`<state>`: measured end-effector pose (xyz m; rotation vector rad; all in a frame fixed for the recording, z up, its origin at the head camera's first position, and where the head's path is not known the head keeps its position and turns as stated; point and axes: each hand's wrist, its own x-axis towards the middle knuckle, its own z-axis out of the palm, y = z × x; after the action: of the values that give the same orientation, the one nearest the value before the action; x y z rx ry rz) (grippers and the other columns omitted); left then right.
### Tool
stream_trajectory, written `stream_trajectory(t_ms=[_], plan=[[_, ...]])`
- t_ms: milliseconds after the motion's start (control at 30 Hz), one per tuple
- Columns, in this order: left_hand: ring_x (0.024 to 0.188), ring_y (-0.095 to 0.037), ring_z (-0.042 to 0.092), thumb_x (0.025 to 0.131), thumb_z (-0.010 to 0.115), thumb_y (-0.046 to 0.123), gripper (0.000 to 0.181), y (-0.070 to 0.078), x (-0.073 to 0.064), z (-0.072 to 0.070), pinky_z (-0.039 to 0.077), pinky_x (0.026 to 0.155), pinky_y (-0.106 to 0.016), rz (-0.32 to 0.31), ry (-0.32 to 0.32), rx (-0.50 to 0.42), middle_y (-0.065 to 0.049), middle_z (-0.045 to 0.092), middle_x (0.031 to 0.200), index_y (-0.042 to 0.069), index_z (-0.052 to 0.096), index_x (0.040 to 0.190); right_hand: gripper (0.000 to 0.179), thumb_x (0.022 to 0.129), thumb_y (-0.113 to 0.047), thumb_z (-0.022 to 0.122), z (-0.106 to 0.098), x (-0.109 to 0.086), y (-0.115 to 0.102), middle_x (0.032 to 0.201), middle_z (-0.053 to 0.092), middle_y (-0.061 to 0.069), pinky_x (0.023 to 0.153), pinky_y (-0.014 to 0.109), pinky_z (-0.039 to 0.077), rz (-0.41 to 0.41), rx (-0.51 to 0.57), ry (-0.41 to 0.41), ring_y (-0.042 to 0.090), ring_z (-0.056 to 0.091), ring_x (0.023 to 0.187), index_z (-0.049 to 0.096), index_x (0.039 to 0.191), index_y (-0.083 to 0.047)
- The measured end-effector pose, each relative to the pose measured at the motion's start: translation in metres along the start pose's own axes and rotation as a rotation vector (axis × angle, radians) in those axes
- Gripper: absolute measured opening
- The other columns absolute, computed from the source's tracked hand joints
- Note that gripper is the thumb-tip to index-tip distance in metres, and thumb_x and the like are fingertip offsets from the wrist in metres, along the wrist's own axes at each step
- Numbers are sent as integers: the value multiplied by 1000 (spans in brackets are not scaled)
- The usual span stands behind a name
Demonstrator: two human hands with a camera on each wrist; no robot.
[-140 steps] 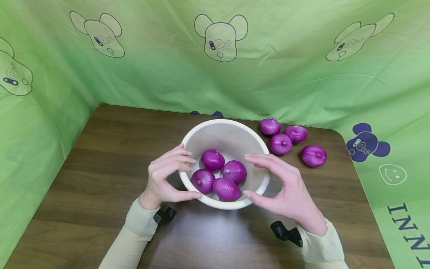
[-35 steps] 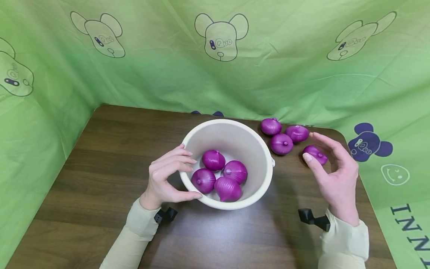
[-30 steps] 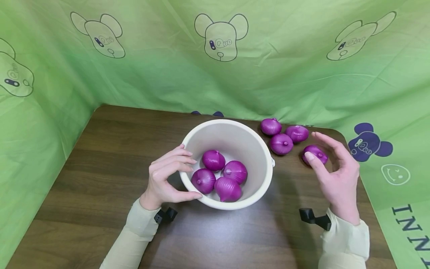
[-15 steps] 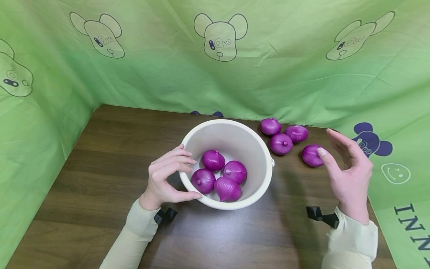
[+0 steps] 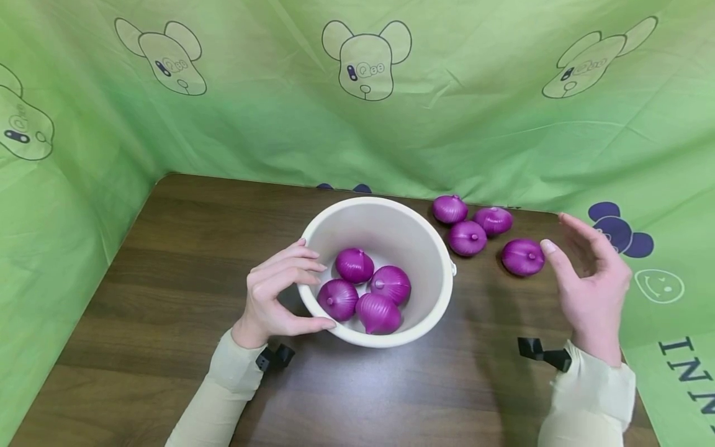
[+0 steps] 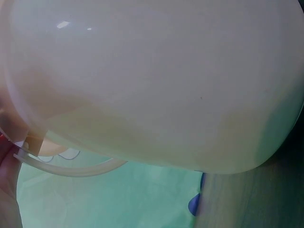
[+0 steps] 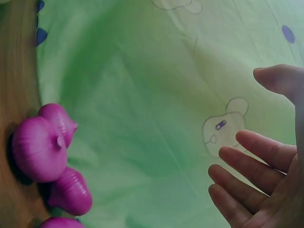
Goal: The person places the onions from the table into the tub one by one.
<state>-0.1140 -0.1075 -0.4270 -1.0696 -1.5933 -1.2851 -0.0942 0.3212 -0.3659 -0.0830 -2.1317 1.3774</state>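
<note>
In the head view, a white bucket (image 5: pixel 432 273) stands mid-table with several purple onions (image 5: pixel 355 266) inside. My left hand (image 5: pixel 282 298) holds its left rim, thumb at the front and fingertips over the edge. The left wrist view is mostly filled by the bucket's outer wall (image 6: pixel 152 85); a bit of hand shows at its left edge. My right hand (image 5: pixel 594 282) hovers at the table's right side, thumb and fingers spread with nothing between them. Just left of its thumb lies a single onion (image 5: pixel 522 257). The right wrist view shows the same spread fingers (image 7: pixel 251 166).
Behind the bucket's right side, three more onions (image 5: pixel 467 238) sit close together near the table's back edge. The brown wooden table (image 5: pixel 184 248) is bordered by a green printed cloth (image 5: pixel 268 124) at the back and sides. A curved bucket handle (image 6: pixel 76 170) shows in the left wrist view.
My right hand left the bucket's right rim, went to the single onion, then drew away to its right. That onion rocked slightly and stayed in place. My left hand stayed on the rim.
</note>
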Motion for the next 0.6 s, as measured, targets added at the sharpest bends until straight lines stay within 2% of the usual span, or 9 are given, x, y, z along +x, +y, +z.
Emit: stream_trajectory(t_ms=[200,433,600], plan=[[82,-38,70,72,90,47,50,0,0,0,53,99,-57,-2,-2,0,-15,73,86,0,71,80,46,90,-2,75,-2,2,14,136,64,8,107,25,46,46,-84,3,14,62,120,65,135,-6],[83,-37,70,72,90,47,51,0,0,0,53,99,-57,-2,-2,0,-15,73,85,0,71,79,47,89,-4,78,-5,3,31,135,64,7,108,23,44,173,0,22,12,63,118,65,134,-6],[83,-37,70,72,90,47,51,0,-1,0,53,99,-57,0,-2,1,-15,73,85,0,71,80,48,90,-9,78,-7,2,43,138,62,8,108,22,44,229,-39,20,13,61,123,64,137,-8]])
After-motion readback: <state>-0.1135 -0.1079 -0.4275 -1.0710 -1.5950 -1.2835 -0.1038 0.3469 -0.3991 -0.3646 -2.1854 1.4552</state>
